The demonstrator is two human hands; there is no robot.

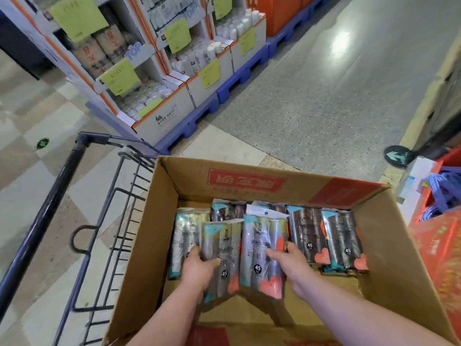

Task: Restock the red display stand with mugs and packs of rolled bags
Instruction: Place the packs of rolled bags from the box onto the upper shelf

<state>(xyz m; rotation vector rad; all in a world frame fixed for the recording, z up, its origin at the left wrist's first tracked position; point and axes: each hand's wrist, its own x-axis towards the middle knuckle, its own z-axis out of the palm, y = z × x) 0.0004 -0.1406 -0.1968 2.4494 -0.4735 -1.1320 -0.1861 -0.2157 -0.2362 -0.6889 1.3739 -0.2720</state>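
Note:
An open cardboard box (389, 245) sits in a shopping cart and holds several packs of rolled bags, dark rolls in clear wrap with teal corners and red hearts. My left hand (198, 269) grips one pack (222, 255) by its lower left side, thumb over the front. My right hand (289, 264) holds the neighbouring pack (262, 253), thumb on its front and fingers behind its right edge. Two more packs (343, 240) lie flat at the box's right. The red display stand (439, 243) shows at the right edge. No mugs are visible.
The dark metal cart (74, 186) has its handle bar at the left. Cardboard displays of white bottles (154, 96) on blue pallets stand ahead on the left. An open grey aisle floor (324, 96) runs ahead. Blue-handled items (444, 193) fill the red stand's top.

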